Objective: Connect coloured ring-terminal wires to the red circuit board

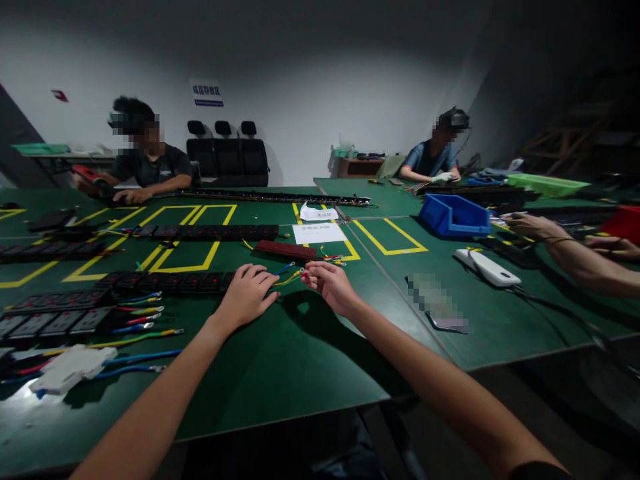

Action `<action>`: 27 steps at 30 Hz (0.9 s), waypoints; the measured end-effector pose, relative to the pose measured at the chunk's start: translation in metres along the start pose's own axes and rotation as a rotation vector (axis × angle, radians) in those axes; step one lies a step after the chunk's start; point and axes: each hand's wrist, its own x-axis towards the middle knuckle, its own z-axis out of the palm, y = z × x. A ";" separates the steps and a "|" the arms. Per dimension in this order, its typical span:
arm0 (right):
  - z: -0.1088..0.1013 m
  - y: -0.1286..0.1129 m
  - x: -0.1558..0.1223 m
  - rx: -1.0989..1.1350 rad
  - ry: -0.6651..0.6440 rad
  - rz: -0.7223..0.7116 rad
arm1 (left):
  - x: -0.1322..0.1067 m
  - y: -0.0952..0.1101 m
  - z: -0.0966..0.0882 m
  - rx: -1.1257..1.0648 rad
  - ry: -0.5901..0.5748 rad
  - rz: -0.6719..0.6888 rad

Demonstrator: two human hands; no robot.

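Observation:
My left hand (247, 293) rests palm down on the green table (300, 353), fingers slightly spread, holding nothing. My right hand (327, 283) hovers just to its right with fingers pinched round the ends of thin coloured wires (293, 275) with ring terminals. The wires run back toward a dark red strip (285, 249) lying just beyond both hands. A row of black socket modules (170, 281) lies left of my left hand.
More black modules (50, 320), loose coloured wires (140, 313) and a white part (70, 370) lie at left. Paper sheets (319, 233), a blue bin (454, 215) and a white device (487, 267) sit further off. Two people work at the far side; another person's arms (575, 257) reach in at right.

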 end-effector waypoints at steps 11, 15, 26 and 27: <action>0.001 0.001 0.000 -0.002 -0.017 -0.013 | 0.001 -0.003 -0.003 -0.032 -0.038 0.033; 0.000 0.003 0.002 -0.008 0.017 0.003 | 0.001 -0.003 -0.003 -0.016 -0.013 0.030; -0.003 0.003 0.003 -0.040 0.101 0.107 | -0.001 0.000 -0.004 0.115 0.083 0.025; -0.002 0.002 0.001 -0.036 0.095 0.113 | -0.001 0.001 -0.004 0.126 0.083 0.027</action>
